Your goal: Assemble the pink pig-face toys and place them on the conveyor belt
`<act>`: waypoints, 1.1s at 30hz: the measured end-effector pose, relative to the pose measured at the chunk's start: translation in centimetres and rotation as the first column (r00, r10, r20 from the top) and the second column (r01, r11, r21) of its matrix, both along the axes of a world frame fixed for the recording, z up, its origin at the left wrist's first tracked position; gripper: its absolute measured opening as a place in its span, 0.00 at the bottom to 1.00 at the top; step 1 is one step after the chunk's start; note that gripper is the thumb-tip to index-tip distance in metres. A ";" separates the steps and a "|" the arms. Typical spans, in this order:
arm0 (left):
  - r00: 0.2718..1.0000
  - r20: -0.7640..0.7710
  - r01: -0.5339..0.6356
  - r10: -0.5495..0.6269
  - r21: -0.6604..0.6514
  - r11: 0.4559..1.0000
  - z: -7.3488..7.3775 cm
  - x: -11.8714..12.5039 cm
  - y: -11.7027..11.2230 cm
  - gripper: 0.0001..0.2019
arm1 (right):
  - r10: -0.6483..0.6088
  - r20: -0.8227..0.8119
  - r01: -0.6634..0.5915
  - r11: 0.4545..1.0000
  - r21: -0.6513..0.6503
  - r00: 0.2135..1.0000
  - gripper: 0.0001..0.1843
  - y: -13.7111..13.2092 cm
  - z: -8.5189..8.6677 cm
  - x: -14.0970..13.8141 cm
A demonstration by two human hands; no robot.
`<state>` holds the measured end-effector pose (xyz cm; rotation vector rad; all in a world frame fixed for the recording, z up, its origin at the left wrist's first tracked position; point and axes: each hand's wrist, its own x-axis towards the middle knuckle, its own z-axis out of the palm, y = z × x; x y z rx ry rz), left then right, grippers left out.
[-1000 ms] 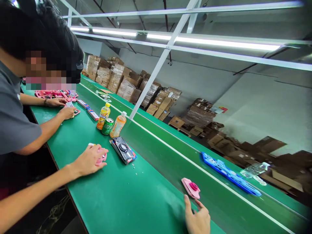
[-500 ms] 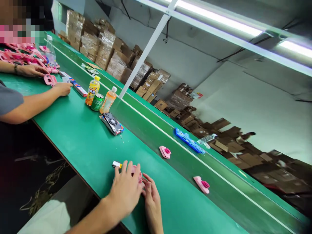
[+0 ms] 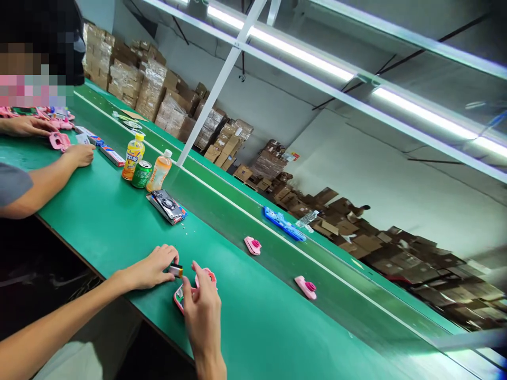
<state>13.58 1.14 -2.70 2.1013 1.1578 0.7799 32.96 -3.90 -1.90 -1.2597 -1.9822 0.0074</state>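
Observation:
Between the thumb and fingers of my left hand (image 3: pixel 152 268) is a small silver battery (image 3: pixel 175 271) with a yellow end. My right hand (image 3: pixel 204 309) grips a pink plastic casing (image 3: pixel 179 302) on the green table (image 3: pixel 253 322). The casing lies open, and a bit of green circuit board shows inside; my right fingers hide much of it. The battery is just above the casing's near half.
Beyond the table runs a green conveyor belt (image 3: pixel 340 285) with two pink casings, one nearer (image 3: pixel 306 287) and one farther (image 3: pixel 252 245). Drink bottles, a green can (image 3: pixel 141 174) and a stack with a black item (image 3: pixel 167 206) stand ahead. At left, a co-worker's hands (image 3: pixel 79 154) handle pink parts.
My left hand has moved off the casing to the left and picked up the battery from the table. The casing now shows its open inside, held by my right hand. The view has shifted.

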 end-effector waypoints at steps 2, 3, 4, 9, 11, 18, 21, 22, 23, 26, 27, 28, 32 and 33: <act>0.999 0.046 0.002 -0.002 0.003 1.000 -0.1 0.1 -0.7 0.02 | 0.006 0.091 0.005 0.994 -0.113 0.996 0.15 1.1 0.2 -2.2; 0.995 0.099 -0.010 0.011 -0.016 1.000 -0.3 0.3 -1.1 0.02 | 0.009 0.109 0.008 0.989 -0.151 0.994 0.12 1.6 0.1 -2.9; 0.982 0.184 -0.034 0.046 -0.067 0.997 -0.5 0.5 -1.5 0.03 | 0.002 0.106 0.016 0.986 -0.165 0.994 0.10 1.9 -0.1 -3.4; 0.659 0.640 -0.003 0.395 -0.523 0.852 -2.6 2.5 -3.1 0.24 | -0.010 -0.001 0.010 0.999 -0.030 1.000 0.10 1.2 -1.3 -3.1; 0.570 0.688 -0.006 0.450 -0.544 0.839 -3.2 3.1 -3.4 0.31 | 0.113 0.002 -0.113 0.990 -0.080 0.994 0.16 0.5 -0.9 -2.6; 0.592 0.691 0.133 0.415 -0.591 0.795 -3.3 2.6 -3.8 0.41 | 0.133 -0.253 -0.213 0.922 -0.322 0.958 0.15 1.0 1.0 -2.0; 0.625 0.679 0.151 0.385 -0.589 0.794 -2.9 2.1 -4.1 0.42 | 0.052 -0.270 -0.164 0.898 -0.409 0.961 0.08 1.8 1.2 -2.1; 0.647 0.667 0.144 0.370 -0.584 0.799 -2.8 2.0 -4.2 0.42 | 0.043 -0.260 -0.154 0.892 -0.426 0.965 0.06 2.0 1.3 -2.2; 0.668 0.655 0.134 0.352 -0.572 0.809 -2.7 1.9 -4.2 0.41 | 0.044 -0.240 -0.148 0.889 -0.434 0.970 0.04 2.1 1.6 -2.2; 0.699 0.659 0.129 0.278 -0.499 0.857 -2.3 1.9 -4.3 0.36 | 0.101 -0.114 -0.140 0.892 -0.430 0.988 0.05 2.2 2.6 -2.5; 0.698 0.671 0.136 0.250 -0.467 0.874 -2.3 2.1 -4.2 0.35 | 0.125 -0.043 -0.132 0.902 -0.411 0.991 0.06 2.2 2.9 -2.6; 0.698 0.679 0.139 0.226 -0.439 0.888 -2.3 2.2 -4.2 0.34 | 0.146 0.050 -0.116 0.917 -0.382 0.988 0.07 2.2 3.0 -2.7; 0.701 0.657 0.076 0.279 -0.458 0.886 -2.5 2.8 -4.0 0.31 | 0.120 0.430 -0.057 0.986 -0.158 0.895 0.09 1.6 1.8 -3.0; 0.685 0.653 0.069 0.322 -0.499 0.864 -2.5 2.9 -3.9 0.31 | 0.111 0.464 -0.068 0.992 -0.108 0.879 0.10 1.3 1.2 -3.0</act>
